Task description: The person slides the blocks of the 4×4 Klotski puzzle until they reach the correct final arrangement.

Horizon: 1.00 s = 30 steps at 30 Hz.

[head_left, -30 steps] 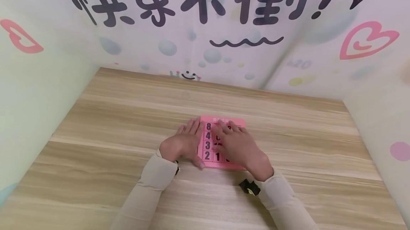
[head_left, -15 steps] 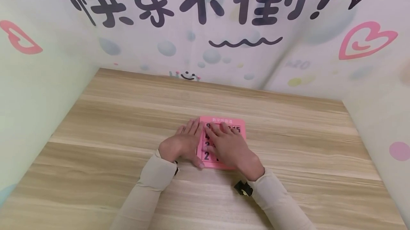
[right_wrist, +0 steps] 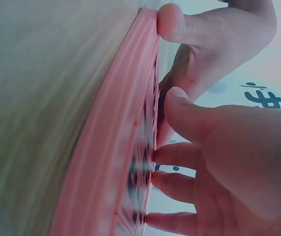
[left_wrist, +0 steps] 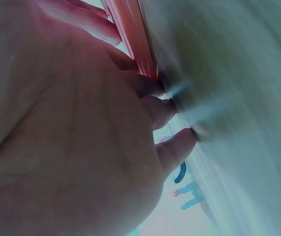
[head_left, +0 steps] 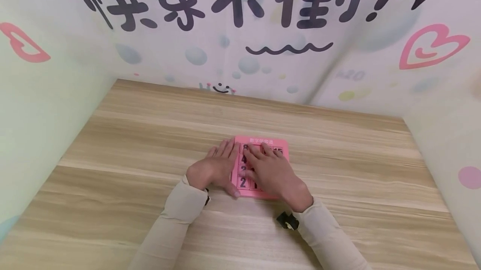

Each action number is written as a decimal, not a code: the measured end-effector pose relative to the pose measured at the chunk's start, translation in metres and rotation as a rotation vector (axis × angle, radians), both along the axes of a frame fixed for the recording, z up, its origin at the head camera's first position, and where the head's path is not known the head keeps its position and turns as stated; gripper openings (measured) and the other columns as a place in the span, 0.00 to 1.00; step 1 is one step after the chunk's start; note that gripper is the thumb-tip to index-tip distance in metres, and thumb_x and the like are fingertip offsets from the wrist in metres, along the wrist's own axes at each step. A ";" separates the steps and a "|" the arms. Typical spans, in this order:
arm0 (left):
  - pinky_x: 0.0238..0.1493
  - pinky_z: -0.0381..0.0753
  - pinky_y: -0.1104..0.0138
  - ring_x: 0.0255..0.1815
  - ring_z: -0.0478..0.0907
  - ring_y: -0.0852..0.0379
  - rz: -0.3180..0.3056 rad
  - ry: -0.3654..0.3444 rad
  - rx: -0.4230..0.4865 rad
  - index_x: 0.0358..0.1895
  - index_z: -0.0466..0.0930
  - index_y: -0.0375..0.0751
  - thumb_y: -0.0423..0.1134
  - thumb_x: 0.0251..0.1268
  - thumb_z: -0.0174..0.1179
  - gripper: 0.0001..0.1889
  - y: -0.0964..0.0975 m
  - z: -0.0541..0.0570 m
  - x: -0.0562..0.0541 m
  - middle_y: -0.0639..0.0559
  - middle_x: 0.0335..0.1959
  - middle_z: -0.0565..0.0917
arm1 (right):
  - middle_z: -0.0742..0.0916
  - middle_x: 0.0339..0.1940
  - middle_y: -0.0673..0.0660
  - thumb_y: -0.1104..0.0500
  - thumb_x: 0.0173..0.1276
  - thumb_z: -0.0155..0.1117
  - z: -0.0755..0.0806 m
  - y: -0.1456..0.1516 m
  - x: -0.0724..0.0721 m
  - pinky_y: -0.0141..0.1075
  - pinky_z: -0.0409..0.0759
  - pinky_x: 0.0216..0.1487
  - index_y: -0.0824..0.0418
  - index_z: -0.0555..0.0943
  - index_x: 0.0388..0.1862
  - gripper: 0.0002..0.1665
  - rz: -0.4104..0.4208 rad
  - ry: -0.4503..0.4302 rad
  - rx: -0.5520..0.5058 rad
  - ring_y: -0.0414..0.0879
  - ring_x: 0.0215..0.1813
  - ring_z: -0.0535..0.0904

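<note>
A pink sliding number puzzle (head_left: 259,141) lies flat on the wooden table, with black-numbered tiles inside its frame. My left hand (head_left: 215,169) rests along the puzzle's left side, fingers extended and thumb at the near left corner. In the left wrist view, its fingertips reach down to the table beside the pink edge (left_wrist: 133,34). Over the tiles spreads my right hand (head_left: 276,174), covering most of the middle and right columns. The right wrist view shows several of this hand's fingertips (right_wrist: 172,184) touching the tile face, with the thumb nearer the left hand.
The wood-grain table (head_left: 158,115) extends around the puzzle on all sides. Behind it hangs a white printed backdrop (head_left: 195,44) with large black characters; pale side panels stand left and right. A small black device (head_left: 287,221) sits at the right sleeve's cuff.
My right hand has shifted left across the tiles since a second ago, uncovering the tile marked 15 and covering more of the left column. The left hand and the puzzle frame have stayed put.
</note>
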<state>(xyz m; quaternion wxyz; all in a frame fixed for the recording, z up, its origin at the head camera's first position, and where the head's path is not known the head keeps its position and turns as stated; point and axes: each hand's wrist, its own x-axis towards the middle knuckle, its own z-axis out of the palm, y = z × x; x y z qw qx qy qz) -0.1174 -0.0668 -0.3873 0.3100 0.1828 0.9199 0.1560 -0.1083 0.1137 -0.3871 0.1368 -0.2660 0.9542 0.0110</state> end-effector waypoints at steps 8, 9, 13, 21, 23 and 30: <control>0.81 0.34 0.50 0.82 0.26 0.45 0.002 0.011 0.008 0.80 0.32 0.38 0.61 0.41 0.77 0.72 0.000 0.000 0.000 0.44 0.82 0.30 | 0.63 0.80 0.52 0.35 0.74 0.49 0.001 0.006 0.001 0.61 0.59 0.75 0.51 0.62 0.78 0.40 0.000 0.013 -0.032 0.61 0.79 0.55; 0.81 0.34 0.50 0.82 0.26 0.45 0.001 0.013 0.009 0.80 0.33 0.38 0.61 0.40 0.77 0.72 0.000 0.000 0.000 0.43 0.82 0.31 | 0.63 0.80 0.52 0.35 0.74 0.50 0.001 0.006 0.001 0.61 0.59 0.75 0.51 0.62 0.78 0.40 0.001 0.016 -0.034 0.62 0.79 0.56; 0.81 0.34 0.50 0.82 0.26 0.45 -0.004 0.015 0.005 0.80 0.32 0.39 0.61 0.41 0.77 0.72 0.000 0.001 0.000 0.43 0.82 0.31 | 0.63 0.80 0.53 0.34 0.74 0.50 0.000 0.009 0.001 0.61 0.58 0.75 0.51 0.62 0.78 0.40 -0.003 0.010 -0.029 0.62 0.79 0.55; 0.81 0.33 0.51 0.82 0.25 0.45 -0.002 0.004 0.002 0.80 0.31 0.39 0.61 0.42 0.77 0.72 0.000 0.001 0.000 0.44 0.82 0.29 | 0.63 0.80 0.53 0.35 0.75 0.49 -0.002 0.012 0.001 0.61 0.59 0.74 0.51 0.61 0.79 0.40 -0.009 0.005 -0.016 0.61 0.80 0.55; 0.81 0.33 0.51 0.82 0.25 0.46 0.001 0.002 0.005 0.80 0.31 0.39 0.61 0.42 0.77 0.72 0.000 0.001 0.000 0.44 0.82 0.29 | 0.63 0.80 0.52 0.34 0.74 0.49 -0.002 0.012 0.001 0.61 0.60 0.74 0.51 0.61 0.79 0.40 -0.010 0.006 -0.014 0.61 0.80 0.55; 0.81 0.33 0.51 0.82 0.25 0.46 0.011 0.001 0.015 0.80 0.30 0.39 0.60 0.42 0.77 0.72 0.000 0.001 0.001 0.44 0.82 0.29 | 0.64 0.80 0.54 0.35 0.74 0.50 -0.001 0.016 0.001 0.62 0.62 0.72 0.51 0.63 0.78 0.39 -0.001 0.028 -0.024 0.62 0.79 0.57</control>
